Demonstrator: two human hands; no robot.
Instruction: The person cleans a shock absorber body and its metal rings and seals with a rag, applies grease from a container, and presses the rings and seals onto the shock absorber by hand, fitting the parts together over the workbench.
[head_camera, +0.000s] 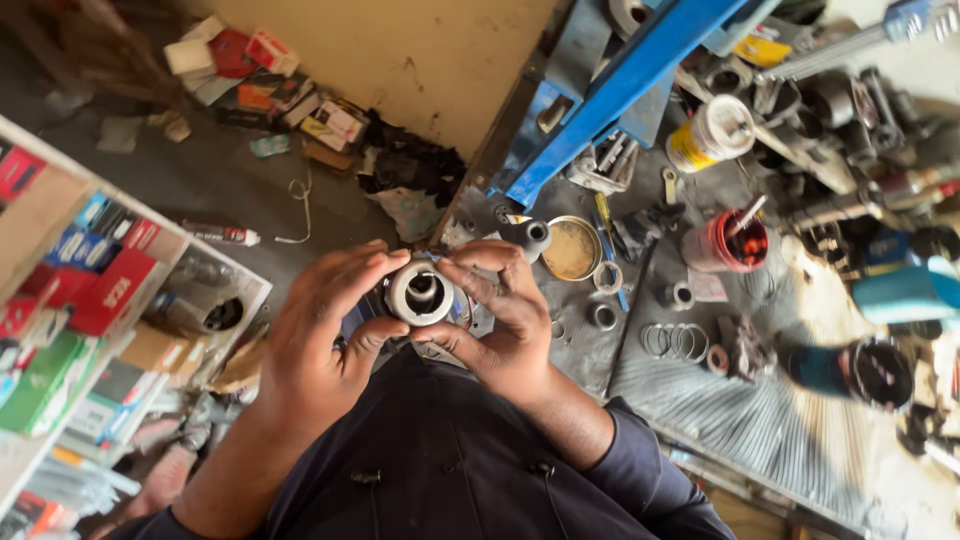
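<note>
I see my left hand (320, 335) and right hand (500, 320) both in a closed grip on a metal ring (420, 293), held at chest height. Beyond it the grey surface (590, 350) carries loose rings (675, 340), a tin (572, 248) and a red cup (728, 243), blurred. Shelves (90, 300) stand to the left, with boxes (260, 75) on the floor.

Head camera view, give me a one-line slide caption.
Both hands hold a metal ring-shaped part above a cluttered workbench.
</note>
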